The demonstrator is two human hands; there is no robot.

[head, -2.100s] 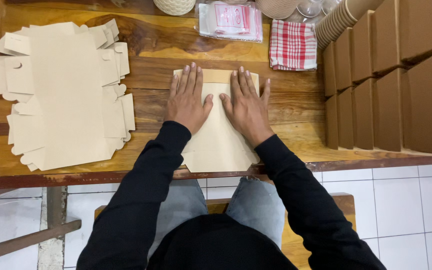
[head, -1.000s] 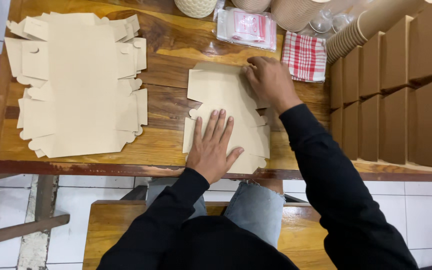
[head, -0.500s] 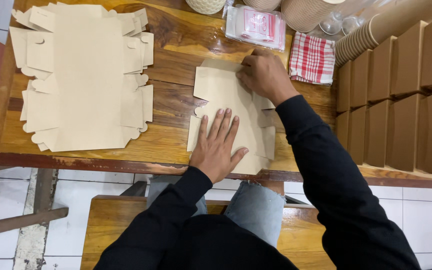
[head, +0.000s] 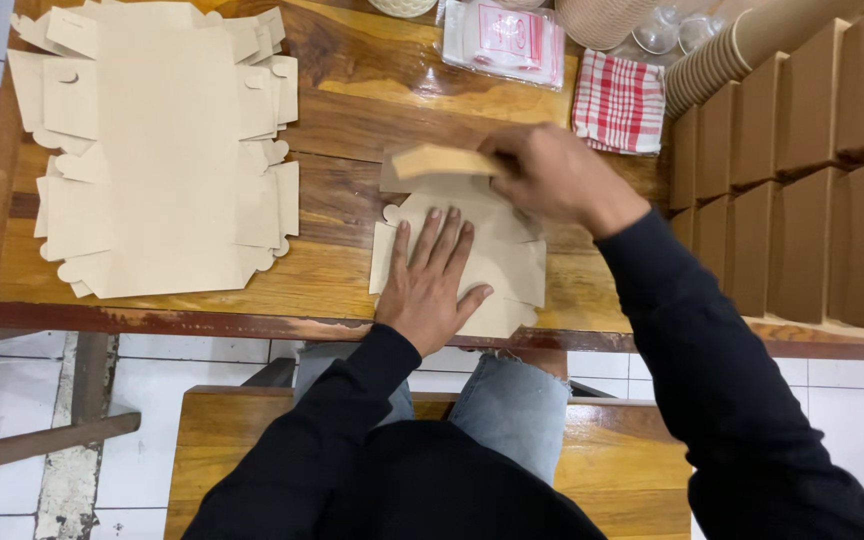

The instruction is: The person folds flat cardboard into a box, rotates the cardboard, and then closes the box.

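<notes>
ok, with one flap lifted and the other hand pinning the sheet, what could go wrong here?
1. The cardboard blank overhangs the near table edge; if the left hand eases off, it might slide toward the lap.
2. The right hand grips the raised flap from one end only, so the fold may run crooked or tear.
3. The right arm works close to the assembled boxes and the checked cloth; a wide swing could knock them.
</notes>
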